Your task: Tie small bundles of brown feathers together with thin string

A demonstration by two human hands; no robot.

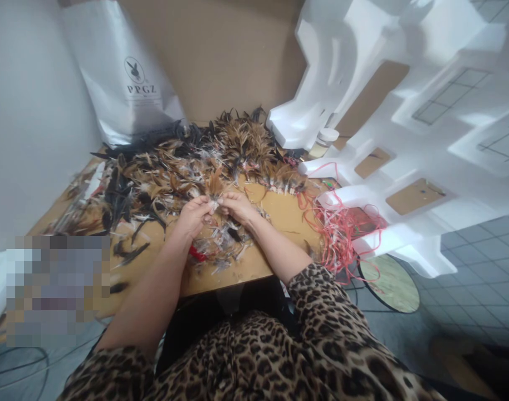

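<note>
Between my two hands, over the middle of the wooden table (288, 214), a small tuft of brown feathers (215, 184) stands with its tips pointing away from me. My left hand (195, 214) pinches its pale base from the left. From the right, my right hand (238, 207) pinches the same base, the fingertips of both hands nearly touching. A large heap of brown and black feathers (154, 178) spreads behind and to the left of my hands. Below them lie loose feather scraps (225, 242) and a small red piece (197, 254).
White foam packing (425, 133) rises on the right, with a lidded jar (323, 142) beside it. Tangled pink strips (340, 234) hang at the table's right edge. A white printed bag (125, 72) stands at the back left. Feather bunches (279, 181) lie in a row behind my right hand.
</note>
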